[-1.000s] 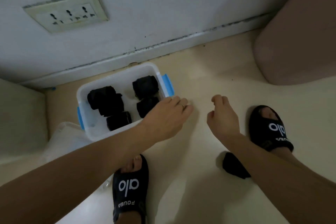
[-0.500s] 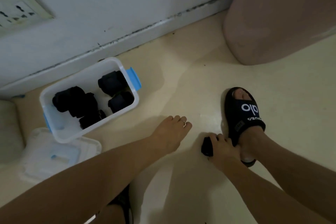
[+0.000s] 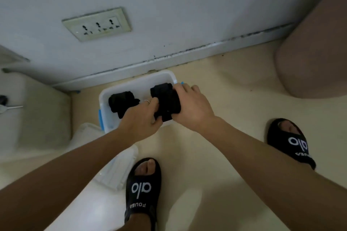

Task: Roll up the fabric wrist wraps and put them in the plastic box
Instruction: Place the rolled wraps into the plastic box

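A white plastic box with blue clips stands on the floor against the wall. Rolled black wrist wraps lie in its left part. Both hands hold one more black wrist wrap over the box's right half. My left hand pinches its near left edge. My right hand grips its right side, fingers curled over it. Whatever lies in the box under this wrap is hidden.
The box's white lid lies on the floor to the near left, under my left forearm. Two feet in black slides stand on the cream floor. A wall socket is above; a pinkish rounded object sits at right.
My right hand picked the black wrap up from the floor beside the right foot and carried it to the box. My left hand came over and took hold of it too.
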`<state>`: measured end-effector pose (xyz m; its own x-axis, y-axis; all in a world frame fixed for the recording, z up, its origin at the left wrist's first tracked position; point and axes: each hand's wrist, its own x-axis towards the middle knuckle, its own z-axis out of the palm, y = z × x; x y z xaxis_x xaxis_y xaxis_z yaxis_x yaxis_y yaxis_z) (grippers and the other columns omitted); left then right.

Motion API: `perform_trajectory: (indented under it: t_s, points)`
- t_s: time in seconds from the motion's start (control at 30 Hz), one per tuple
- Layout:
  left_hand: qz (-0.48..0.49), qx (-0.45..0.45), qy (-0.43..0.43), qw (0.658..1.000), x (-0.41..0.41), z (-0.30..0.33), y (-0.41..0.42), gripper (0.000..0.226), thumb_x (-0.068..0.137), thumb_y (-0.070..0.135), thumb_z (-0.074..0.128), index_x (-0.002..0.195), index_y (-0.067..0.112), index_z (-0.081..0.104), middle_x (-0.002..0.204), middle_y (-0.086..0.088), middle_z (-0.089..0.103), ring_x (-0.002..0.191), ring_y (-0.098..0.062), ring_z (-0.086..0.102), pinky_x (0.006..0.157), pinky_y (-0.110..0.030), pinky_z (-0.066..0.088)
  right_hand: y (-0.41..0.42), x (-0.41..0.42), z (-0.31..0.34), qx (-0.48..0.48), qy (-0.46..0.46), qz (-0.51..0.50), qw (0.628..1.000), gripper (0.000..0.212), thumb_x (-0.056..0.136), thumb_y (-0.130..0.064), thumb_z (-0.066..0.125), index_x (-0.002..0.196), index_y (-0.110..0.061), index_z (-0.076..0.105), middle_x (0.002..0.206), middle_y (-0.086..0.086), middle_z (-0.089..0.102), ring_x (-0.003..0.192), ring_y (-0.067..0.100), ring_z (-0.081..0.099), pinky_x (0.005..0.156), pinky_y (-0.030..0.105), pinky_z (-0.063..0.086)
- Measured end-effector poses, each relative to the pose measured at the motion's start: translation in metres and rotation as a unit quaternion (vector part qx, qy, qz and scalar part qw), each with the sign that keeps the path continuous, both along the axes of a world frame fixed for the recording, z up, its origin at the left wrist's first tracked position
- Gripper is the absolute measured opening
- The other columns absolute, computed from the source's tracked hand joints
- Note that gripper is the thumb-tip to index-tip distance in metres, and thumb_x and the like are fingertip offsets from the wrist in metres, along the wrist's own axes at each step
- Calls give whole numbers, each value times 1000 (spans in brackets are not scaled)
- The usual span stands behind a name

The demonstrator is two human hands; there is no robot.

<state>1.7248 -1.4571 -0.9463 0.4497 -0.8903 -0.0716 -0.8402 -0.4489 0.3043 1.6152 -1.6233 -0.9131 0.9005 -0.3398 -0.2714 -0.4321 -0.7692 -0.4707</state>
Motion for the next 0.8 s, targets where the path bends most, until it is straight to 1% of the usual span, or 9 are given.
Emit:
perform_trajectory:
  t_s: [0.17,0.23,0.3,0.37,0.47,0.53,0.6,0.7,0.8]
  points:
    - [44,0,168,985,34,-20,44,32,88,30,72,105,30,45,91,11,48,74,-4,50,62,-26,39,36,46,-18,-106,50,134,984,66,86,-31,72,143,-20,42,135,6,49,123,30,45,94,39,41]
    - [39,15,219,975,31,-34,48,43,91,25,70,130,29,53,101,11,51,80,-1,50,67,-20,41,39,53,-30,-121,110,148,975,62,88,-35,69,142,-18,43,136,9,48,125,31,45,99,39,40]
    - [31,53,266,962,26,-43,45,54,96,19,65,147,21,48,105,6,53,88,-10,55,67,-13,38,35,54,-38,-61,174,134,974,63,89,-43,65,144,-19,43,137,11,47,128,32,44,104,40,39]
    - [45,72,321,943,23,-44,35,40,101,19,59,140,18,53,98,3,57,89,-17,59,64,-14,38,32,55,-40,-18,197,127,972,62,90,-47,62,144,-22,45,137,12,46,129,32,43,105,40,41]
    - [74,110,406,904,25,-37,23,11,105,31,54,116,33,52,89,15,57,81,-5,57,63,-12,39,35,54,-41,-68,139,132,979,53,98,-43,53,147,-24,46,134,10,47,122,30,47,98,37,40]
    - [63,123,426,894,27,-35,21,6,105,35,52,111,36,51,90,18,56,83,-2,55,67,-14,39,39,51,-44,-98,98,161,977,43,102,-39,46,143,-27,51,129,6,47,115,27,48,94,36,38]
    - [72,115,407,903,29,-32,28,4,104,35,54,106,32,54,89,13,58,85,-10,58,71,-21,45,44,49,-45,-121,89,171,974,38,105,-38,41,138,-26,56,125,5,48,113,26,47,95,37,37]
    - [105,35,280,954,35,-24,47,10,96,26,62,97,17,57,84,0,62,79,-20,61,73,-41,54,55,54,-46,-174,64,171,968,31,104,-30,43,125,-17,61,122,10,49,113,30,46,96,40,37]
    - [90,-58,117,987,42,-13,77,16,91,27,60,87,20,46,75,8,52,62,-15,53,53,-35,47,77,59,-41,-143,-31,157,977,20,94,-17,58,111,-9,64,106,14,55,98,33,54,82,41,41]
